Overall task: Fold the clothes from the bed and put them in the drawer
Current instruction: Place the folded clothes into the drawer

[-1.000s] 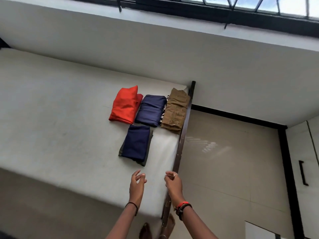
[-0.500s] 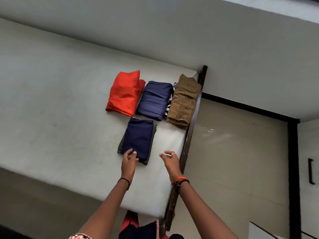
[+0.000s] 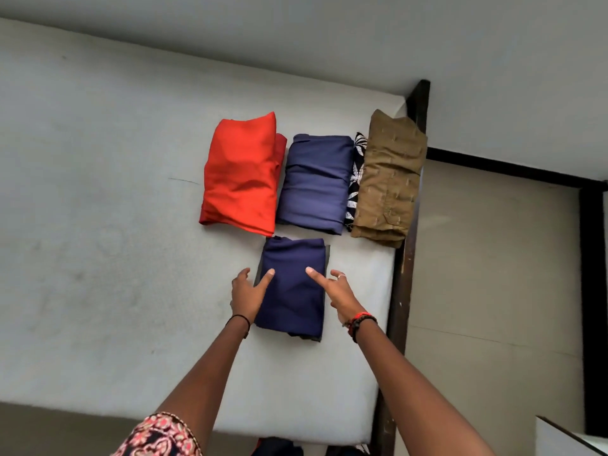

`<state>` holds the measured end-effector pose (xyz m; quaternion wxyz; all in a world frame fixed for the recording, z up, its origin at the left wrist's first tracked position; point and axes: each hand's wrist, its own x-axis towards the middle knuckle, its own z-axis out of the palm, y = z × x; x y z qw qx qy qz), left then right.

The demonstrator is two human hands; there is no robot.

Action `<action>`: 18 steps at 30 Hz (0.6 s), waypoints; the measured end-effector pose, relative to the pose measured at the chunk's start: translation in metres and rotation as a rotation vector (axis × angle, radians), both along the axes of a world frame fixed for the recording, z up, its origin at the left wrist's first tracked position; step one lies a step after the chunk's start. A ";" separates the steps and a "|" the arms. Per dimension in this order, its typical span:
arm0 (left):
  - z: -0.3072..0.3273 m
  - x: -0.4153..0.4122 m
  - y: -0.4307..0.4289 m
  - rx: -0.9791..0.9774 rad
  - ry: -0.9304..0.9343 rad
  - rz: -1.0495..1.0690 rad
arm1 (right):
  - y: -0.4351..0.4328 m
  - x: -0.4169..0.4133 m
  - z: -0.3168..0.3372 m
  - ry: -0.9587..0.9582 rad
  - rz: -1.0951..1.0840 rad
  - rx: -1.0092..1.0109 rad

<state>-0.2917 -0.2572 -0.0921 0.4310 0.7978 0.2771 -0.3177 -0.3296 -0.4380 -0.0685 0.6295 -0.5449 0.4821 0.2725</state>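
Both grips spread wide, left hand (image 3: 247, 292) and right hand (image 3: 339, 291) fingertips resting on the dark navy folded cloth (image 3: 292, 287) on the white bed (image 3: 98, 225), open mattress leftward, dark wooden bed edge (image 3: 399, 291) just right, four folded garments beyond: orange (image 3: 241, 174), blue (image 3: 316, 182), patterned, brown (image 3: 388, 176).
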 end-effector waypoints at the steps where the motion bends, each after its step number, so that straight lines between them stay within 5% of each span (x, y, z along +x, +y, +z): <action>1: -0.006 0.007 0.001 -0.044 0.028 -0.021 | 0.002 0.005 -0.006 0.003 0.000 -0.014; 18: -0.021 0.027 0.003 -0.304 0.211 0.057 | 0.001 0.013 -0.046 0.035 0.012 -0.021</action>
